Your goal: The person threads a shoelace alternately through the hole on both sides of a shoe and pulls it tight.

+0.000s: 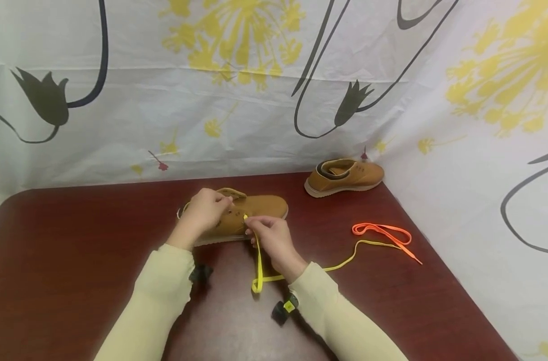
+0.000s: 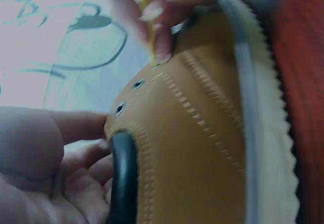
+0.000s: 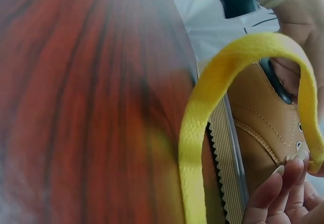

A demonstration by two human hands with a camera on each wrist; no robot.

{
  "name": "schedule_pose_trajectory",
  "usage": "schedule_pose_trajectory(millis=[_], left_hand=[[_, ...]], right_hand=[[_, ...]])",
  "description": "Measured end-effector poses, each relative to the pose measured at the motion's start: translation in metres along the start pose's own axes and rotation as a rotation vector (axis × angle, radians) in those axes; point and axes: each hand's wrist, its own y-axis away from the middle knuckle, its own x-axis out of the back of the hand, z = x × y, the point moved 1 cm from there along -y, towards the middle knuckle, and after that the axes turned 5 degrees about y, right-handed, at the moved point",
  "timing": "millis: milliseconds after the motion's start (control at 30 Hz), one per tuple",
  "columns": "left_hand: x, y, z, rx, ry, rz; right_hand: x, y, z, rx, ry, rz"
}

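A tan shoe (image 1: 264, 204) lies on the table with its toe to the right. My left hand (image 1: 206, 209) holds the shoe's upper at the opening; in the left wrist view its thumb and fingers meet the edge behind the metal eyelets (image 2: 137, 84). Between the thumb and fingertips of my right hand (image 1: 272, 239) is a yellow shoelace (image 1: 259, 260), pinched at the eyelet row nearer me. The lace's tip is at an eyelet; how far it passes through is hidden by the fingers. In the right wrist view the lace (image 3: 191, 138) arches up in a loop.
A second tan shoe (image 1: 346, 179) stands at the back right, near the patterned cloth (image 1: 255, 115). An orange lace (image 1: 384, 229) lies looped on the dark red table (image 1: 75, 260); the yellow strand reaches it, whether joined I cannot tell. Each wrist carries a black device.
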Motion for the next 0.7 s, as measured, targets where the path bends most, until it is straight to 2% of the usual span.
schedule_pose_trajectory(millis=[167, 300, 500, 700], left_hand=[[0.012, -0.011, 0.000, 0.052, 0.061, -0.174], [0.016, -0.020, 0.001, 0.111, 0.049, -0.308], [0.020, -0.028, 0.003, 0.166, 0.072, -0.436], [0.020, -0.035, 0.005, 0.148, 0.011, -0.530]], right_hand=[[-0.002, 0.001, -0.002, -0.009, 0.006, -0.004], [-0.001, 0.003, -0.002, -0.021, 0.000, -0.006], [-0.001, 0.003, -0.002, -0.002, -0.016, -0.009], [-0.001, 0.002, -0.001, -0.005, -0.011, -0.008]])
